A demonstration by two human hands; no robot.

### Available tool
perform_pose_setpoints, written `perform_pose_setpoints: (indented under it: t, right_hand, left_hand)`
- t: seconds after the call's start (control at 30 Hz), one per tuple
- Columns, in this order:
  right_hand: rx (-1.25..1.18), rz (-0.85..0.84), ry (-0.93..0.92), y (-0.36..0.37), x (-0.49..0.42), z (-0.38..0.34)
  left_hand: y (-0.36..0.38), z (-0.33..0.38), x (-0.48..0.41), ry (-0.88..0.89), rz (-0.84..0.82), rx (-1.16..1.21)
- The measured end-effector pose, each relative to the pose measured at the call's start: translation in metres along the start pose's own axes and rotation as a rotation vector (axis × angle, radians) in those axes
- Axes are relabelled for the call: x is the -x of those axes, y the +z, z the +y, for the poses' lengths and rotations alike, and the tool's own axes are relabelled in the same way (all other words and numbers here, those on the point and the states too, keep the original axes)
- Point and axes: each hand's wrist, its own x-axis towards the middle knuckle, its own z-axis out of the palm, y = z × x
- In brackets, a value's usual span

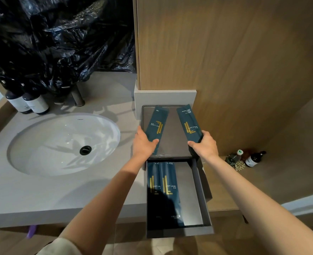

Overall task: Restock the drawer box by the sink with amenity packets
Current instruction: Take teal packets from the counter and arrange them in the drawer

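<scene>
Drawer box: a dark grey, matt, rectangular drawer box (172,138) is set on the countertop's right end, just beside a white oval sink (63,144).
Drawer: its shallow drawer (189,190) is pulled out past the counter edge.
Stocked packets: two flat, glossy teal packets (167,188) with gold lettering are laid overlapping along the drawer's left wall.
Left hand: the left hand (144,145) is closed on the near end of a third teal packet (157,124), thumb on top, over the box lid.
Right hand: the right hand (206,144) is curled round a fourth teal packet (188,122), which is tilted the opposite way.
Around: a grey stone-look countertop (23,196), crumpled black plastic sheeting (60,34), two dark labelled bottles (29,103) and a wood-grain panel (225,52) are seen.
Obscured: the stocked packets' near ends are lost in shadow, and the small print cannot be read.
</scene>
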Motion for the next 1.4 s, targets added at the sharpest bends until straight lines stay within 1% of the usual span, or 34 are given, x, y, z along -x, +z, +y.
perform_pose_setpoints:
  t: [0.07,0.3,0.43,0.57,0.67,0.73,0.87,1.0,1.2,1.4]
  right_hand:
    - [0.000,0.038,-0.011,-0.001,0.000,0.001]
    - [-0.004,0.056,-0.094,-0.011,0.014,-0.009]
    - [-0.230,-0.063,-0.146,-0.029,0.045,-0.021]
    - [-0.428,-0.141,-0.167,-0.047,0.087,-0.024]
    - [-0.503,-0.186,-0.158,-0.057,0.113,-0.012]
    - [-0.528,-0.220,-0.154,-0.062,0.129,-0.002]
    - [-0.511,-0.259,-0.122,-0.071,0.158,0.021]
    - [-0.458,-0.297,-0.023,-0.078,0.180,0.045]
    - [-0.359,-0.435,0.082,-0.077,0.194,0.069]
    - [-0.401,-0.396,0.113,-0.041,0.182,0.059]
  left_hand:
    - [-0.007,-0.002,0.001,-0.013,0.001,0.048]
    - [-0.033,-0.004,0.004,-0.006,0.057,0.001]
    - [-0.048,-0.005,0.013,0.023,0.080,0.051]
    - [-0.061,-0.009,0.039,0.176,0.073,0.147]
    - [-0.066,-0.014,0.073,0.295,0.051,0.249]
    - [-0.068,-0.021,0.096,0.317,0.029,0.318]
    - [-0.065,-0.035,0.136,0.293,0.044,0.370]
    - [-0.059,-0.042,0.162,0.216,0.110,0.373]
    - [-0.055,-0.040,0.183,0.166,0.115,0.390]
    - [-0.057,-0.035,0.194,0.170,0.129,0.391]
